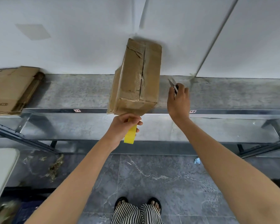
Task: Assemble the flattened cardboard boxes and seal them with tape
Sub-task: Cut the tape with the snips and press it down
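An assembled brown cardboard box (136,75) stands on the grey metal shelf (71,92) against the white wall, its top seam running lengthwise and partly gaping. My left hand (123,125) grips a yellow roll of tape (130,135) just below the box's near end, and a brown strip runs from the roll up onto the box. My right hand (179,101) holds small metal snips (173,84) to the right of the box, blades pointing up and apart.
A stack of flattened cardboard boxes (11,89) lies on the shelf at the far left. A lower shelf level (217,130) sits beneath. A pale table edge (2,172) shows at the lower left. My feet stand on the grey marble floor (152,175).
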